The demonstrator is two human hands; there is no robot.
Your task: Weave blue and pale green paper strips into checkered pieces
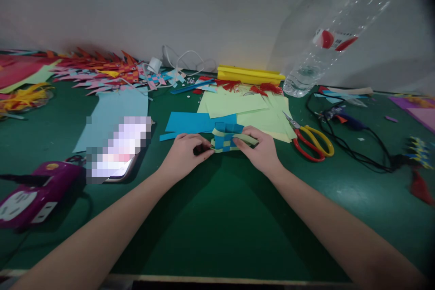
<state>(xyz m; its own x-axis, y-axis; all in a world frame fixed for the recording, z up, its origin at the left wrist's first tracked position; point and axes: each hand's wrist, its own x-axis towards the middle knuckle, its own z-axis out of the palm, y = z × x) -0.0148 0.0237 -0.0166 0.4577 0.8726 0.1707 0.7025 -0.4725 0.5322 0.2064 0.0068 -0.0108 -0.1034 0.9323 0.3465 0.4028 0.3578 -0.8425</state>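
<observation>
The small checkered weave of bright-blue and pale-green paper strips (223, 143) sits between the hands over the middle of the green worktop (217, 222), its left edge pinched by the left hand (188, 150) and its right side, where green strip ends stick out, gripped by the right hand (261, 148). Working it well likely calls for a light, steady pinch, strips drawn flat and snug without creasing. Just beyond lie flat bright-blue paper pieces (185, 122) and overlapping pale-green paper sheets (261, 120), with red-and-yellow-handled scissors (308, 145) rightward.
</observation>
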